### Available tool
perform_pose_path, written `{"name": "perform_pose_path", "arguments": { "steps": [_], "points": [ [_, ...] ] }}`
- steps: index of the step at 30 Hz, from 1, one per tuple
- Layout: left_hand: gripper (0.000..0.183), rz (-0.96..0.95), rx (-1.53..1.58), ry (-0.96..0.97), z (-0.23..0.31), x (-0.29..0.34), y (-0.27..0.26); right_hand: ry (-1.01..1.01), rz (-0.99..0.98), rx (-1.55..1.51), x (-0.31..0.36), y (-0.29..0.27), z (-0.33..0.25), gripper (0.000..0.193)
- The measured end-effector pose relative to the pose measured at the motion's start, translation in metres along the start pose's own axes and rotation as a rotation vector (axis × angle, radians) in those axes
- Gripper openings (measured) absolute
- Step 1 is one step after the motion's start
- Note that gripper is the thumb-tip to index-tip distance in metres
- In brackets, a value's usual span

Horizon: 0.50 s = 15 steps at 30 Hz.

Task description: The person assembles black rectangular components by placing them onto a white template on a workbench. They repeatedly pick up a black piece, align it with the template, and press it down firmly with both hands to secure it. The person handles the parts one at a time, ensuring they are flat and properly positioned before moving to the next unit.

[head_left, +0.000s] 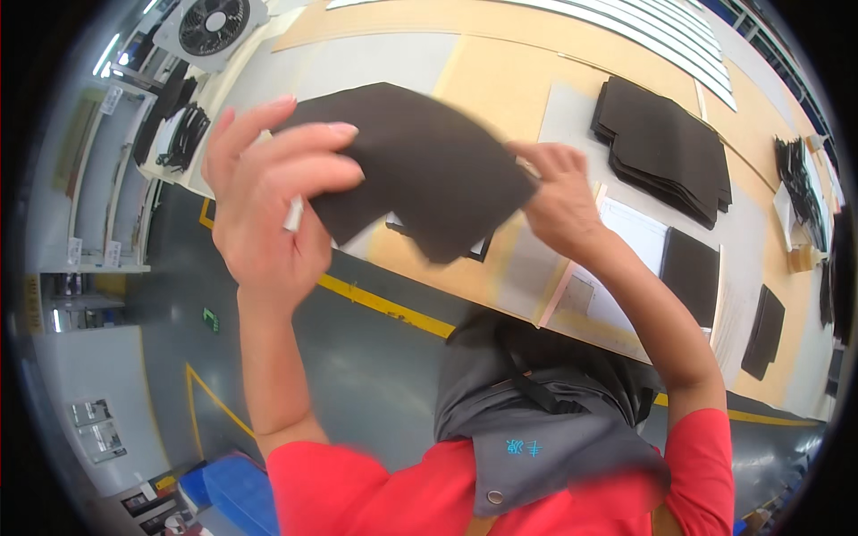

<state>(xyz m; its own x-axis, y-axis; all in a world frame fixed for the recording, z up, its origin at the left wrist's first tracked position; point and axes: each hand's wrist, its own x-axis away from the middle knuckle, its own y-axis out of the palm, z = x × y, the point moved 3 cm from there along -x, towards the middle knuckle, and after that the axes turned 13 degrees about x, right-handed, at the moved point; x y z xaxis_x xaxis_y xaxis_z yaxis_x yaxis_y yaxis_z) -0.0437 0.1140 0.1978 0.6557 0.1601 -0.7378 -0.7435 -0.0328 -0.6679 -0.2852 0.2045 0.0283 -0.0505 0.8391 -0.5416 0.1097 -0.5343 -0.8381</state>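
A dark brown-black flat panel (420,170) with a notched lower edge is held up above the table's near edge. My right hand (559,196) pinches its right end between thumb and fingers. At the panel's left end is my left hand (273,196), its curled fingers overlapping the panel's face. A small white piece (293,214) shows between those fingers and the thumb; its kind is not clear. Whether the left fingers also touch the panel cannot be made out. Below the raised panel, part of another dark piece (480,249) lies at the table edge.
On the table (500,62), a stack of dark panels (666,143) lies at the back right. Nearer are a white printed sheet (630,223), a dark piece (691,277) and a small dark stack (764,332). A fan (214,27) stands far left; shelves (98,179) line the left side.
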Motion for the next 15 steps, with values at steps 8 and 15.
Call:
{"name": "perform_pose_path", "arguments": {
  "steps": [8, 15],
  "points": [
    [0.032, 0.029, 0.155, 0.169, 0.057, -0.002, 0.013, 0.45, -0.555, -1.438, 0.036, -0.032, -0.027, 0.07],
    [0.076, 0.061, 0.327, 0.292, 0.104, -0.007, 0.035, 0.501, -0.332, -2.37, 0.073, -0.091, -0.029, 0.053]
  ]
}}
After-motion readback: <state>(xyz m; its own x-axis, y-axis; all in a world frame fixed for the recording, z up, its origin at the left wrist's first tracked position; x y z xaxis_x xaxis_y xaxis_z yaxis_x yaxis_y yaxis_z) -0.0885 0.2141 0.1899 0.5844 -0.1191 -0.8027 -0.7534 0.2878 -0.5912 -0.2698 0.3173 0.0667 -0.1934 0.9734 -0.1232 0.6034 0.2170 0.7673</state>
